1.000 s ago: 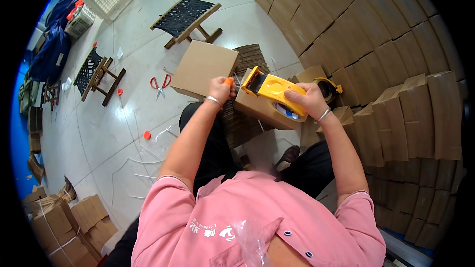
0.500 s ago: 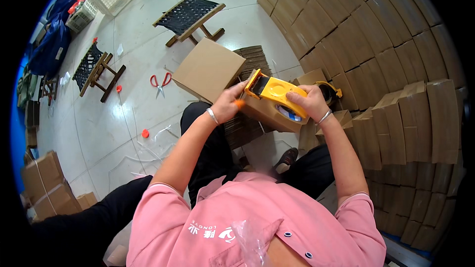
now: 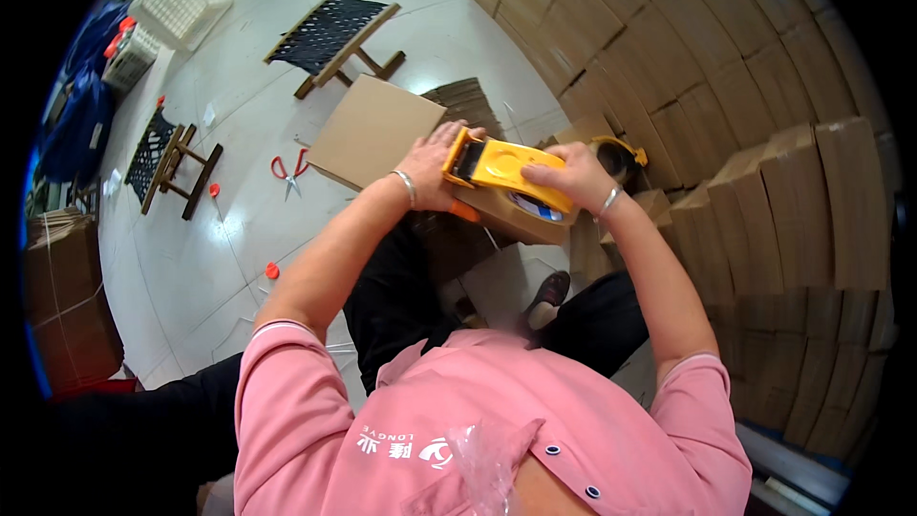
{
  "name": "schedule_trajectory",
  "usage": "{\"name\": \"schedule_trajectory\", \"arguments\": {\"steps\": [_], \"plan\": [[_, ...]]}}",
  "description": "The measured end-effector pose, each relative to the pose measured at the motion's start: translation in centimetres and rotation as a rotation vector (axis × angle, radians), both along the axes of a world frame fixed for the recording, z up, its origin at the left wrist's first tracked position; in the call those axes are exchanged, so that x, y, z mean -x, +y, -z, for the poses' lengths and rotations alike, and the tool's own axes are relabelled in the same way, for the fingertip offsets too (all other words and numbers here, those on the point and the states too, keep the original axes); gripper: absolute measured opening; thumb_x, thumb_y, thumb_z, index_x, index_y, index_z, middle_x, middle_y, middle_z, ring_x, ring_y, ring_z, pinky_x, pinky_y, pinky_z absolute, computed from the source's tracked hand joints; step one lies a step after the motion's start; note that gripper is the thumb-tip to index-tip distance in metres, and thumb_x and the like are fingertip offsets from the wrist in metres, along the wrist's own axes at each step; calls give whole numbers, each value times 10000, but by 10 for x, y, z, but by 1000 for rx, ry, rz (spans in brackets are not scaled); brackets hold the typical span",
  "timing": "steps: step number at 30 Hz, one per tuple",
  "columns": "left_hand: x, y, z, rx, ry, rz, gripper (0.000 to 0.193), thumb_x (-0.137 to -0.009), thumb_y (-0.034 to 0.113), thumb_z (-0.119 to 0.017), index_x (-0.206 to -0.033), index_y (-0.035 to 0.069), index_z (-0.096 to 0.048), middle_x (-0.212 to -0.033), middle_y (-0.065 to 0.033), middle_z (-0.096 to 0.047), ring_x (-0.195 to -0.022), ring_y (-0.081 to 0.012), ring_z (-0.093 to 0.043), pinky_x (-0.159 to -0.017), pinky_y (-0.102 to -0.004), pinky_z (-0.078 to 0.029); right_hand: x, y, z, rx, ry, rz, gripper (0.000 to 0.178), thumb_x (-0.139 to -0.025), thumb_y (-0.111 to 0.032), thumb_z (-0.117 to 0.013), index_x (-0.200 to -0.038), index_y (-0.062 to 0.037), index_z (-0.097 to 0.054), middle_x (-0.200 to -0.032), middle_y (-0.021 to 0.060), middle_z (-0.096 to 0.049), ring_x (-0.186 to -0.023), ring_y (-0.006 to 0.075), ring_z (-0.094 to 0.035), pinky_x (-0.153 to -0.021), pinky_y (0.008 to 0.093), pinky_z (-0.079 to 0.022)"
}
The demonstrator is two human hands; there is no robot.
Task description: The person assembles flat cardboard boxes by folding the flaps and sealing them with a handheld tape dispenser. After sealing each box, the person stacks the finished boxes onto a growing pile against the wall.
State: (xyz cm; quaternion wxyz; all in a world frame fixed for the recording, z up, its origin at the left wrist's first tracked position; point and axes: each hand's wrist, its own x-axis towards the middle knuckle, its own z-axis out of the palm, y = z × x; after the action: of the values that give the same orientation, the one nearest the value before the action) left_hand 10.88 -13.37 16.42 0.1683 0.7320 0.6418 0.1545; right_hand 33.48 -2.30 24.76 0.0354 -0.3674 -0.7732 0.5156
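My right hand [image 3: 576,179] is closed round a yellow tape dispenser [image 3: 513,168]. A tape roll shows at the dispenser's underside. It rests over the top of a small brown cardboard box [image 3: 521,220], mostly covered by the dispenser and my hands. My left hand [image 3: 432,170] lies flat at the left end of that box, fingers stretched out beside the dispenser's head. A bright orange piece [image 3: 465,210] shows at my left thumb; its kind I cannot make out. Just beyond my left hand sits another cardboard box [image 3: 375,132], its plain top facing up.
Stacked cartons [image 3: 659,57] wall the right side. A second yellow dispenser [image 3: 619,158] lies near them. Flattened cardboard [image 3: 468,103] lies under the boxes. Red-handled scissors [image 3: 289,174], a folding stool [image 3: 330,33], another stool [image 3: 172,158] and a white crate [image 3: 181,0] stand or lie leftward.
My left hand has spread flatter over the box end beside the dispenser's head. The dispenser stays in my right hand on the box. The whole view has shifted a little.
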Motion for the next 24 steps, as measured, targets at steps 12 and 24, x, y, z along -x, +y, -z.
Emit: {"name": "schedule_trajectory", "arguments": {"steps": [12, 24], "plan": [[-5, 0, -6, 5, 10, 6, 1203, -504, 555, -847, -1468, 173, -237, -1453, -291, -276, -1344, -432, -299, -1074, -473, -328, -216, 40, -22, 159, -202, 180, 461, -673, -369, -788, -897, 24, -695, -789, 64, -674, -682, 95, -610, -659, 245, -494], [-13, 12, -13, 91, 99, 1, 1194, -505, 399, -893, -1443, 62, -236, -1445, -267, -298, -1347, -447, -280, -1060, -463, -364, -107, -20, 57, -488, -748, 64, 418, -653, -418, -652, -771, -21, -709, -779, 195, -670, -756, 336, -662, -682, 402, -531]]}}
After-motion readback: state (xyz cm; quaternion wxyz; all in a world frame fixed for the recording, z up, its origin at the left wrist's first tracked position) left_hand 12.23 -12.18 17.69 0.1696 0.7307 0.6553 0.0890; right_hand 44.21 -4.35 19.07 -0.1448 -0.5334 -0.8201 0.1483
